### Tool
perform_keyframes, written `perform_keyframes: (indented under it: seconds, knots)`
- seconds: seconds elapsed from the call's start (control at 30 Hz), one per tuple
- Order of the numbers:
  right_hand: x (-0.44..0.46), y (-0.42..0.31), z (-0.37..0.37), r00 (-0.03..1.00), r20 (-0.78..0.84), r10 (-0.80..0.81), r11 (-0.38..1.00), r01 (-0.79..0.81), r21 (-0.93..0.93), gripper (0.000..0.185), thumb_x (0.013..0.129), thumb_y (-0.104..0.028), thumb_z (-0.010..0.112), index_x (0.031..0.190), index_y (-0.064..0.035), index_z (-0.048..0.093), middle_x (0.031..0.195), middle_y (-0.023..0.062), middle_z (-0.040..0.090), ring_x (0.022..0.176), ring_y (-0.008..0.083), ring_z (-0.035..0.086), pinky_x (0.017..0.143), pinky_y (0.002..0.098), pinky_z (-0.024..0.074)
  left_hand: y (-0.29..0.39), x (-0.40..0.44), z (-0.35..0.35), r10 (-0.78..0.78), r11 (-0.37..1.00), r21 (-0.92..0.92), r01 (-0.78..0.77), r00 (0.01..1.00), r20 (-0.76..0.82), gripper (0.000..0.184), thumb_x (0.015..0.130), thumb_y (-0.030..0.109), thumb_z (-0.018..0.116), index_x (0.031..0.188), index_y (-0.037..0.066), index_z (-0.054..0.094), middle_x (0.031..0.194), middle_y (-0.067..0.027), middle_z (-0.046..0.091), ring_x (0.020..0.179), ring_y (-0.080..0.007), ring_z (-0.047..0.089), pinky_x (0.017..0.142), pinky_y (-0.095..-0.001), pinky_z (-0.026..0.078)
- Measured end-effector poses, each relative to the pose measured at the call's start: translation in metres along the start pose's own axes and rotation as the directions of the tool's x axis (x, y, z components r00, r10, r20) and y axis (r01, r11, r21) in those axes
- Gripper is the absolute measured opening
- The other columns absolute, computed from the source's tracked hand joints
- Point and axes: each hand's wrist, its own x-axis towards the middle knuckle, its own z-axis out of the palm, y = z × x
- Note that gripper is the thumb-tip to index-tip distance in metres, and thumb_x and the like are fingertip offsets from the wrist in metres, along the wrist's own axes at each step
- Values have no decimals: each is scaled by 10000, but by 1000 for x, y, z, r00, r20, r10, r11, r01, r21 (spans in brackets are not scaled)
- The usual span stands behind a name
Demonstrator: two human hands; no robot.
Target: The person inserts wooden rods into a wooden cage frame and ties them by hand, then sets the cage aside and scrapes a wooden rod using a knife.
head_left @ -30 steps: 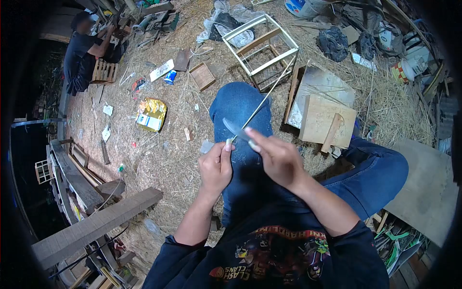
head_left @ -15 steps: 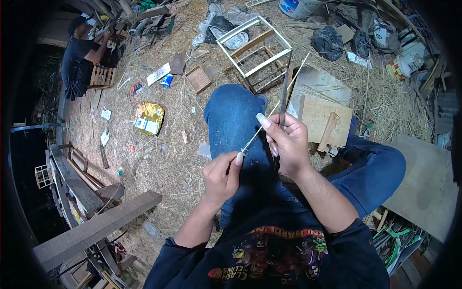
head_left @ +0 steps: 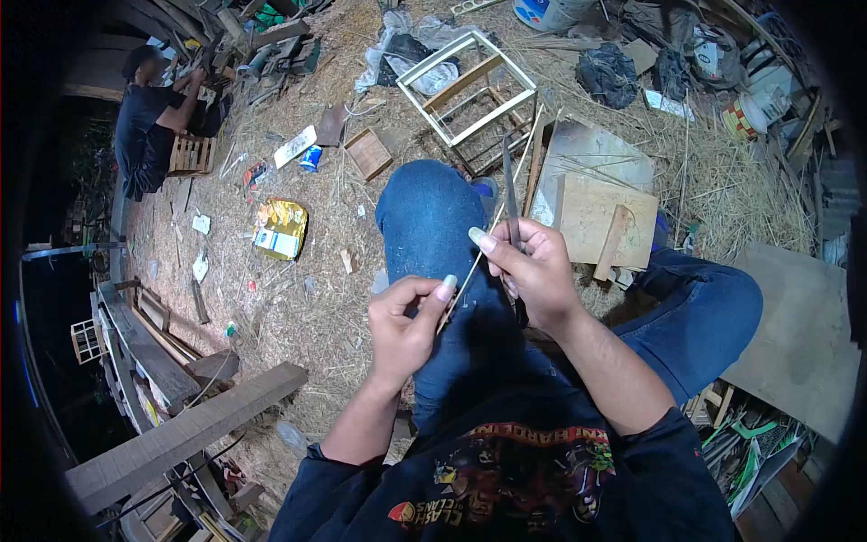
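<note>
A thin, pale strip, like split bamboo or cane, runs slantwise between my hands above my left knee. My left hand pinches its lower part between thumb and fingers, and the end pokes out just below. My right hand is closed around a narrow dark-bladed knife, blade pointing up and away. Its thumb rests along the strip beside the blade. Most of the knife's handle is hidden by the palm. The strip's far end reaches past the blade toward a wooden frame.
Boards lie beside my right knee. Ahead are a small wooden tray and a gold packet. A thick beam juts in at lower left. Another person sits at upper left. Straw and shavings cover the ground.
The strip has swung steeper, and more of its lower end shows below my left fingers. The knife blade has tilted left. My right hand has shifted slightly left.
</note>
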Motion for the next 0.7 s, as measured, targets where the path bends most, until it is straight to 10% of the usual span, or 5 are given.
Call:
perform_keyframes:
  seconds: [0.3, 0.4, 0.47, 0.7]
  knots:
    - [0, -4, -7, 997, -2, 82, 996, -82, 31, 149, 1030, -159, 737, 949, -70, 649, 713, -32, 619, 508, -2, 452, 456, 182, 336, -27, 16, -33, -68, 949, -316, 21, 988, -138, 203, 1058, 169, 693, 951, 0, 732, 754, -70, 684, 595, -101, 593, 547, -258, 481]
    - [3, -4, -7, 997, -9, 82, 996, -81, 44, 153, 1029, -161, 740, 951, -67, 648, 709, -33, 616, 495, -3, 450, 447, 179, 339, -38, 30, -61, -40, 988, 132, 85, 949, -312, 185, 1045, 172, 709, 1004, -7, 733, 826, -63, 701, 655, -107, 603, 604, -273, 489]
    - [5, -3, -8, 996, -11, 83, 995, -83, 53, 154, 1030, -161, 741, 953, -66, 648, 708, -33, 614, 489, -4, 449, 443, 178, 339, -29, 36, -62, 282, 834, 548, -65, 904, -322, 203, 1038, 173, 720, 1099, -20, 745, 966, -65, 735, 789, -109, 634, 712, -280, 505]
    - [6, -8, 6, 996, -2, 89, 996, -89, 15, 165, 1011, -177, 767, 944, -75, 655, 710, -32, 621, 491, -4, 456, 439, 176, 332, 14, 8, -18, 84, 994, 58, -90, 991, 104, 169, 965, 88, 774, 1114, 10, 791, 881, -24, 707, 733, -97, 595, 644, -267, 450]
